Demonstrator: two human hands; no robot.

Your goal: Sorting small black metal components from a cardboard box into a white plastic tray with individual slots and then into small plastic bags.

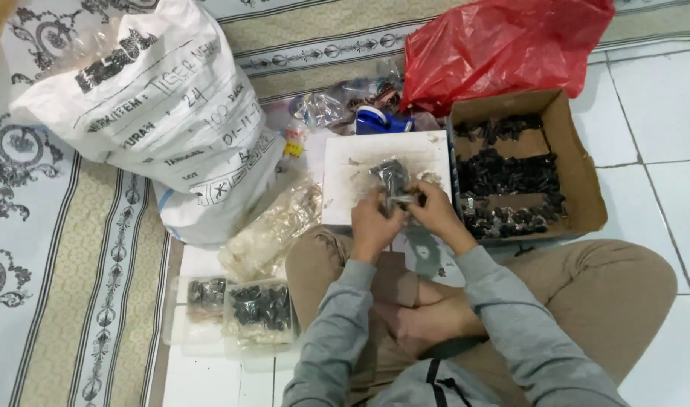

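Both hands are pinched on the same thing here: the left hand (pixel 374 224) and right hand (pixel 434 211) meet over the near edge of a white board (pixel 345 192) on the floor, gripping a small clear packet (pixel 394 181) stuffed with little dark pieces. Can't really make out what the pieces are, too small and blurry.

The packet looks light and floppy, thin crinkly plastic, probably a bit slick, so I'd say hold it by the open top edge with fingertips, like both hands seem to be doing, and let the filled bottom hang. Squeezing the belly would likely just push the contents around.

Just right of the board sits a cardboard box (pixel 578 177) with more of the same dark bits piled in it. Far behind are a blue tape dispenser (pixel 375 119) and a red plastic bag (pixel 503 45). To the left there's a big white sack (pixel 160 113), some clear bags (pixel 273 230), and nearer, a plastic tub (pixel 202 335) holding filled packets.
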